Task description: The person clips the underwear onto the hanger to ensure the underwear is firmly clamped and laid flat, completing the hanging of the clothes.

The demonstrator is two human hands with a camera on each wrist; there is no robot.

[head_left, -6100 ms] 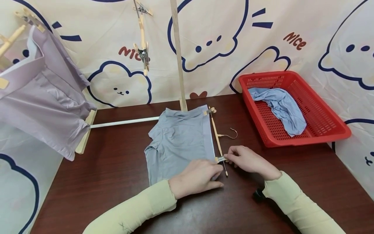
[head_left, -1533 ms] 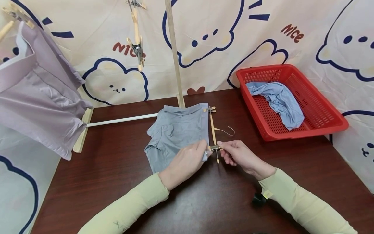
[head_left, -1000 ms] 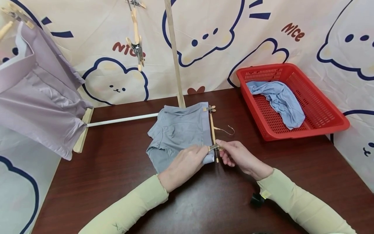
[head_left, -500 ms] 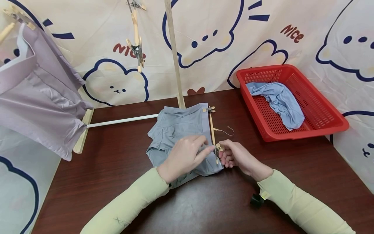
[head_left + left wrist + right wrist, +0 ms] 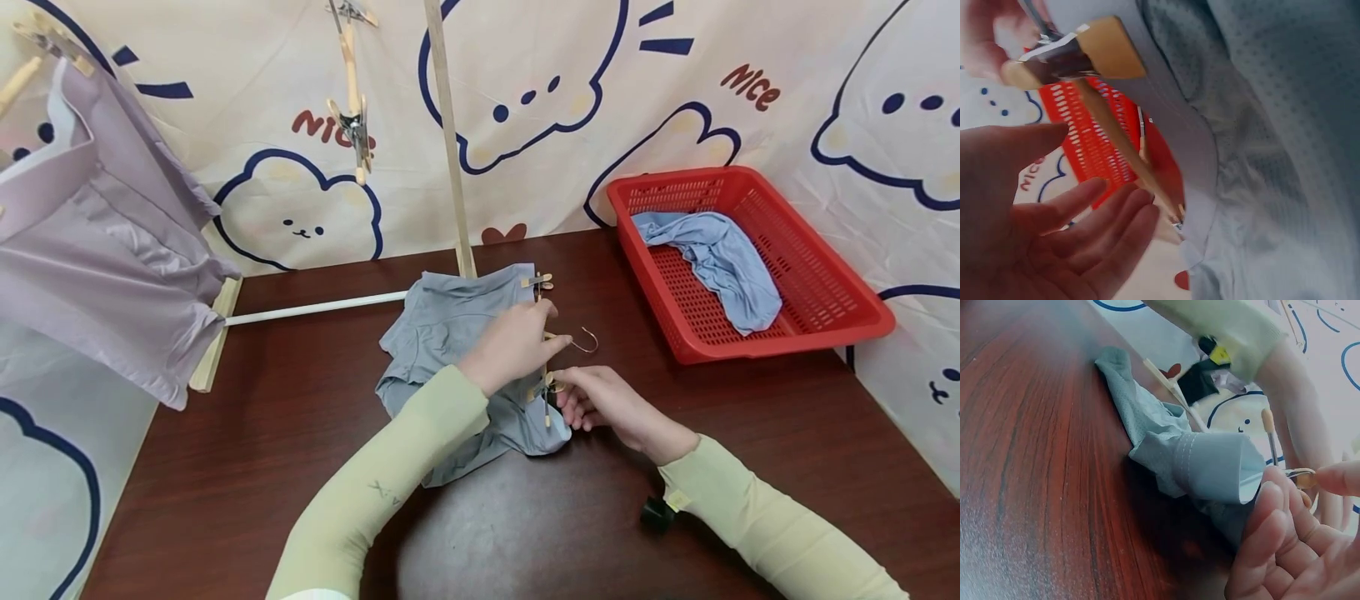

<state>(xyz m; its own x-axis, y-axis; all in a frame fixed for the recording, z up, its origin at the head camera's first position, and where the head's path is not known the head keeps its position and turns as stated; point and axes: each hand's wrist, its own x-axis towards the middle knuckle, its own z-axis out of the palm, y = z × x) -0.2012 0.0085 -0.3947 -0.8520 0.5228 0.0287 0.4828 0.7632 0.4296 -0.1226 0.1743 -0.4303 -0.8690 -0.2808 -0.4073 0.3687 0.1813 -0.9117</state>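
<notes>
Beside left fingers (image 5: 1125, 247), apart, hanger (image 5: 1112, 134), partly hidden in head view, right fingers (image 5: 1260, 540) seemingly pinching clip (image 5: 1110, 50)

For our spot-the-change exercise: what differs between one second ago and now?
The left hand let go of the waistband and moved farther from the person, beside the hanger's middle. The near side of the grey shorts shifted toward the person. Unchanged: the right hand at the near clip, the red basket.

Gap between hanger hook (image 5: 597, 340) and red basket (image 5: 795, 341); pole (image 5: 452, 150) blocks behind grey shorts (image 5: 442, 329).
</notes>
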